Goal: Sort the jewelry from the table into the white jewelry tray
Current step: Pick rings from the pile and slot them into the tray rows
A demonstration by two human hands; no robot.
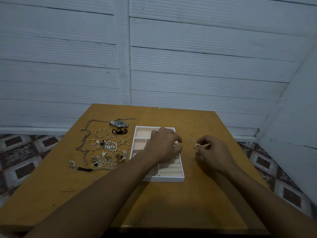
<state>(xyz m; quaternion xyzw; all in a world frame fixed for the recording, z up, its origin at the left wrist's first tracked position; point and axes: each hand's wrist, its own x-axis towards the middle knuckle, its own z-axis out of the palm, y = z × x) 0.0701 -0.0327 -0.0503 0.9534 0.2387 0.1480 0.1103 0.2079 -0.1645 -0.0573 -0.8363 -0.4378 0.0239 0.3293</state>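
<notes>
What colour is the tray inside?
The tray is pale peach inside, white outside; head view.

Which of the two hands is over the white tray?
The left hand; the right hand pinches small rings beside the white jewelry tray, over the table.

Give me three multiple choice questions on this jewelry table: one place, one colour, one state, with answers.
1. Where is the wristwatch? A in the tray; B on the table, left of the tray; C on a wrist.
2. The tray's rim colour? A white; B black; C red.
3. The right hand is? A flat; B pinching small rings; C gripping a cup.
B: it lies on the wood left of the tray's far corner. A: the frame is white. B: it pinches rings right of the tray.
</notes>
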